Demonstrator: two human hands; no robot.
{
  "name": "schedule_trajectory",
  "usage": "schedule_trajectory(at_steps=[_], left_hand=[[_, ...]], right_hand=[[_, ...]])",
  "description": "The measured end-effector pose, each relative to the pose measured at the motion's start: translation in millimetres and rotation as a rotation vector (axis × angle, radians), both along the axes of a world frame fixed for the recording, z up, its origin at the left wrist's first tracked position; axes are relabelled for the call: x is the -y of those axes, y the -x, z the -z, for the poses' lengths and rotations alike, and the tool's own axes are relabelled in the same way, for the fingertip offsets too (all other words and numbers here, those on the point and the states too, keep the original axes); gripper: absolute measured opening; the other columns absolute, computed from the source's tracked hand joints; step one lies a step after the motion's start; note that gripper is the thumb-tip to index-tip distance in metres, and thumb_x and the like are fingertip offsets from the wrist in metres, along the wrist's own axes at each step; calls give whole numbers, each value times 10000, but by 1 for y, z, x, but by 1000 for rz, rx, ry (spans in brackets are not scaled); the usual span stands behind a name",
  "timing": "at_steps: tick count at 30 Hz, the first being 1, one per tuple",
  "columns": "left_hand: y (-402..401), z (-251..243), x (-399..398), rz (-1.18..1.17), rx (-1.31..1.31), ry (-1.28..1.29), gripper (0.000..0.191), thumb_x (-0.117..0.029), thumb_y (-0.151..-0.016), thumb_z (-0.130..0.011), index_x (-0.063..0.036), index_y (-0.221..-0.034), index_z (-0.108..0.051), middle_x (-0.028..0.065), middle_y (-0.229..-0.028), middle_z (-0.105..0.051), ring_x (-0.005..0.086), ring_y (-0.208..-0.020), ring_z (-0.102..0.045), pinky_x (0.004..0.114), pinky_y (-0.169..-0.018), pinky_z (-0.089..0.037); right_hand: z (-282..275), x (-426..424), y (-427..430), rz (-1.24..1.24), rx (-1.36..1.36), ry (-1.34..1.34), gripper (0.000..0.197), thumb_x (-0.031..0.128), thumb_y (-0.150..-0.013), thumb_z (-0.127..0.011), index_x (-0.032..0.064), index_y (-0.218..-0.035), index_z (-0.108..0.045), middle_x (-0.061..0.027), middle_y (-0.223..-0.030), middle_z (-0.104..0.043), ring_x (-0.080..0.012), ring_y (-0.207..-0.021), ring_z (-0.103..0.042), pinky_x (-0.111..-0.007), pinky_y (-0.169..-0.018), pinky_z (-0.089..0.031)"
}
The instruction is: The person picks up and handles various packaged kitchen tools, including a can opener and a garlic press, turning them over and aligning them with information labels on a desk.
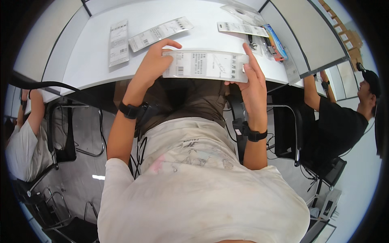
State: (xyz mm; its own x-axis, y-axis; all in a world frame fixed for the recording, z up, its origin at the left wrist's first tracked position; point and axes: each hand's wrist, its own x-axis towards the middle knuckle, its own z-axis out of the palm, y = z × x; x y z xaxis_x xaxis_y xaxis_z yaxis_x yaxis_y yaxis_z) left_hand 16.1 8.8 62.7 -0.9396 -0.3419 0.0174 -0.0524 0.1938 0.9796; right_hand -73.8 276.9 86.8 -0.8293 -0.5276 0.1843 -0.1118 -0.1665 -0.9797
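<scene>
Between my two hands is a long, pale printed card pack [199,65] in clear plastic, held level above the front edge of the white desk [100,36]. My left hand [159,62] grips its left end, thumb on the printed face and index finger raised. At the right end, my right hand [253,77] has its thumb on the face and its index finger pointing up along the edge. The printed face with text and a barcode is turned towards me; the other side is hidden. Both wrists wear black straps with small devices.
Two similar packs, one upright [118,44] and one slanted [161,33], lie at the left. On the right are another pack [243,29], a blue and orange package [276,42] and clear plastic packaging [243,13]. Partitions [291,33] flank the desk. People sit on both sides.
</scene>
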Motion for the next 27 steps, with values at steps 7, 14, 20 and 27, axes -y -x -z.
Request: schedule_trajectory(at_steps=[7, 14, 20, 27], left_hand=[[3, 8, 5, -1, -45, 45, 473, 58, -786, -441, -32, -1193, -664, 110, -1012, -700, 113, -822, -625, 235, -718, -496], [1, 5, 30, 183, -50, -52, 302, -34, -895, -618, -17, -1184, -705, 65, -1025, -688, 108, -888, -627, 224, -792, -498], [-2, 3, 59, -192, -190, 25, 264, -194, -947, -744, 0, -1127, -732, 56, -963, -721, 109, -841, -640, 256, -755, -505], [1, 11, 58, -546, -130, 440, 224, -195, -918, -761, 14, -919, -680, 85, -836, -712, 134, -785, -625, 303, -734, -499]], right_hand=[[12, -13, 12, -127, 101, 57, 582, 69, -1019, -650, 29, -1566, -456, -72, -1254, -683, -28, -773, -527, -178, -654, -446], [8, 1, 29, -403, 98, 195, 786, 118, -852, -871, 6, -1532, -495, -120, -1293, -646, -91, -870, -655, -214, -777, -541], [-26, 14, 103, 51, -382, -351, 405, 198, -960, -736, -6, -1308, -692, -116, -1104, -687, -172, -868, -665, -346, -852, -552], [41, -1, 210, 559, -766, -1067, 1000, 515, -750, -872, -120, -1435, -514, -368, -1321, -620, -428, -1290, -602, -467, -1074, -490]])
